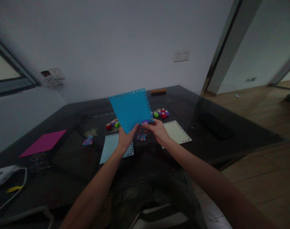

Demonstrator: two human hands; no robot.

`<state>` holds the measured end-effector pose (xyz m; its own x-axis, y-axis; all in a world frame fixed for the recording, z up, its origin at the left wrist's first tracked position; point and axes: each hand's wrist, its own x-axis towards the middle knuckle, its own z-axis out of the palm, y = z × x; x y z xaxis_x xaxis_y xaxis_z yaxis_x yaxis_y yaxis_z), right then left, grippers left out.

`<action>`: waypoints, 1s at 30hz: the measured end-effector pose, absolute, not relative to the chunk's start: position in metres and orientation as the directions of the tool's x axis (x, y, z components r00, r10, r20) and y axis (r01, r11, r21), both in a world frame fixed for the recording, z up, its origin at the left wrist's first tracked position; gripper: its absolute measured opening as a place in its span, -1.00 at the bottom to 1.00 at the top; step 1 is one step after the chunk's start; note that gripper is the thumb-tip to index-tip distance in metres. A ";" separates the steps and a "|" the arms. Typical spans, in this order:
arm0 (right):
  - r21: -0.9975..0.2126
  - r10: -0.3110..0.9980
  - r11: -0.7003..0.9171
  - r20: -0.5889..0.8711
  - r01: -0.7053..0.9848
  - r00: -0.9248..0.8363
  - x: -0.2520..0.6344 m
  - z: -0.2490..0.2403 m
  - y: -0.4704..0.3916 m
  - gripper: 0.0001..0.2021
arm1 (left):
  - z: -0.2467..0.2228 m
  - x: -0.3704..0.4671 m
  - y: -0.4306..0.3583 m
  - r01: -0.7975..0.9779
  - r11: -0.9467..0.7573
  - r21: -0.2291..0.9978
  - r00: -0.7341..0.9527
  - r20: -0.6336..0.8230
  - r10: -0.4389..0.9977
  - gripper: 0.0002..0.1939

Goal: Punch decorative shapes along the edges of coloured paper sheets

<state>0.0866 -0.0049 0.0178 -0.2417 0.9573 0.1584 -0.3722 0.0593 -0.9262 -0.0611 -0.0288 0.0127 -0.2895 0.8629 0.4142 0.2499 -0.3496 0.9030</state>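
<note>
A bright blue sheet of paper (131,109) with punched holes along its top and right edges is raised over the dark table. My left hand (126,137) grips its lower edge. At the lower right part of the sheet, my right hand (159,130) is closed around a small purple craft punch (145,121), partly hidden by the fingers. Beneath my hands lie a pale blue sheet (109,149) and a cream sheet (177,133), both with holes along their edges. Between them is a little heap of coloured paper bits (141,137).
More red, purple and green punches (163,114) sit behind on the right, others (109,126) on the left. A magenta sheet (43,143), a second confetti heap (88,140), a white device (3,176) with cable, a brown cylinder (158,91) and a black flat object (215,125) lie around.
</note>
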 end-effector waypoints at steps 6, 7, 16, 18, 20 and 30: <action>-0.928 0.957 0.065 0.162 -0.367 -0.239 0.087 0.019 -0.005 -0.73 | 0.009 -0.063 -0.025 0.297 -0.364 0.882 -0.284 0.446 0.849 -0.75; -0.930 0.958 0.067 0.161 -0.361 -0.238 0.087 0.019 -0.006 -0.73 | 0.008 -0.063 -0.024 0.300 -0.365 0.881 -0.286 0.449 0.847 -0.75; -0.928 0.959 0.076 0.168 -0.365 -0.228 0.087 0.019 -0.006 -0.74 | 0.004 -0.065 -0.023 0.306 -0.395 0.866 -0.281 0.478 0.832 -0.73; -0.930 0.960 0.071 0.161 -0.360 -0.227 0.087 0.019 -0.005 -0.73 | 0.005 -0.065 -0.023 0.309 -0.400 0.863 -0.277 0.484 0.830 -0.73; -0.933 0.963 0.064 0.151 -0.353 -0.225 0.087 0.019 -0.005 -0.73 | 0.005 -0.065 -0.023 0.318 -0.397 0.861 -0.276 0.485 0.830 -0.73; -0.936 0.965 0.075 0.155 -0.343 -0.213 0.087 0.021 -0.006 -0.76 | 0.005 -0.065 -0.023 0.313 -0.402 0.860 -0.259 0.485 0.836 -0.74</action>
